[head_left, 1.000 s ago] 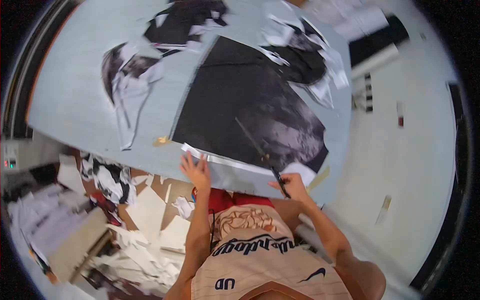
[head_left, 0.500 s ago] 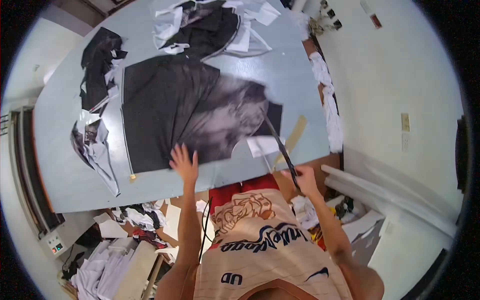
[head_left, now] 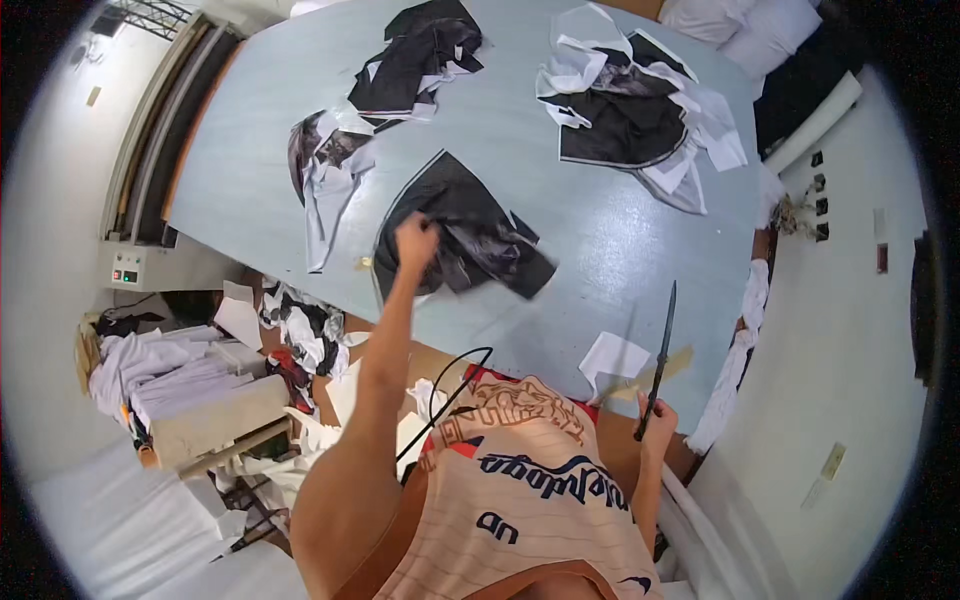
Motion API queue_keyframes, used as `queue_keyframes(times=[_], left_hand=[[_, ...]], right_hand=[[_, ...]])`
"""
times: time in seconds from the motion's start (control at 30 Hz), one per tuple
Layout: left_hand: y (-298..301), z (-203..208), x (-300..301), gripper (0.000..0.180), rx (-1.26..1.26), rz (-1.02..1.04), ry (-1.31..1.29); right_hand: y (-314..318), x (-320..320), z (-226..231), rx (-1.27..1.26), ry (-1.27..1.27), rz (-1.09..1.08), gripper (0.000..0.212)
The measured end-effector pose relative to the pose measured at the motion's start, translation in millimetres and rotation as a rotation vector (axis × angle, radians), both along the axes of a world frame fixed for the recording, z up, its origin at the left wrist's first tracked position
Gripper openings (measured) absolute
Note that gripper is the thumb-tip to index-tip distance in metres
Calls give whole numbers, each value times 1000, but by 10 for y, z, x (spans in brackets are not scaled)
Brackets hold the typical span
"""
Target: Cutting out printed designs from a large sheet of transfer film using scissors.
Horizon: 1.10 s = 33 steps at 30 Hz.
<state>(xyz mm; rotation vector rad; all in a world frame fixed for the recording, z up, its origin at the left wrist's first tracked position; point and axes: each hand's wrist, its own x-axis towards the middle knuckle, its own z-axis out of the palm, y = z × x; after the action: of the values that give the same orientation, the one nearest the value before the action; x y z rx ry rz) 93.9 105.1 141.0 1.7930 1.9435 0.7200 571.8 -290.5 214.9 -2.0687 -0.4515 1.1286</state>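
Observation:
My left hand [head_left: 417, 243] is closed on a black and grey printed fabric piece [head_left: 455, 205], which lies folded and bunched on the pale blue table [head_left: 470, 120]. Its right-hand part is blurred by motion. My right hand [head_left: 657, 420] grips a long, slim, dark pointed tool [head_left: 664, 345] near its lower end, with the tip pointing up and away from me. Whether it is closed scissors or a knife cannot be told. Below its blade lie a small white sheet [head_left: 613, 360] and a tan strip [head_left: 677, 368] at the table's near right edge.
Crumpled black and white fabric pieces [head_left: 420, 65] lie at the far left, with a paler one [head_left: 335, 180] nearer. Another fabric heap [head_left: 625, 120] is at the far right. Stacked white cloth [head_left: 180, 365] and scraps fill the floor area at left. A black cable [head_left: 440, 405] loops beside me.
The printed fabric, spread wide before, is now gathered up and folded under my left hand, which has closed on it. My right hand still holds the tool, now lifted more upright. The view has shifted.

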Motion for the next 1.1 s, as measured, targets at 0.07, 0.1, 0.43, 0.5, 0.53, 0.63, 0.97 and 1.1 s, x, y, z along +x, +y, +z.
queue_keyframes(times=[0.07,0.1,0.43,0.5,0.53,0.63,0.97,1.1], left_hand=[[567,457,-611,29,128,182,65],[766,704,-1122,29,50,274,150],[1353,-203,915,55,442,-465,228],[1422,-672,1905,65,256,-722,165],[1469,-782,2220,65,251,-736,143],[1826,-1058,2404,75,186,-783,284],[-677,-700,1096,77,-84,-991,380],[-1727,-428,282,71,-118,-927,251]], right_hand=[[228,-145,46,31,30,-16,47],[318,-222,29,42,67,-45,47],[753,-1085,-806,6,-388,-120,10],[691,-969,-1355,58,-513,-256,21],[808,-1098,-1456,-6,-618,-288,27],[1136,-1416,-1166,-120,-534,-297,30],[-112,-1292,-1324,-307,-742,-585,36],[882,-976,-1185,146,-463,-669,24]])
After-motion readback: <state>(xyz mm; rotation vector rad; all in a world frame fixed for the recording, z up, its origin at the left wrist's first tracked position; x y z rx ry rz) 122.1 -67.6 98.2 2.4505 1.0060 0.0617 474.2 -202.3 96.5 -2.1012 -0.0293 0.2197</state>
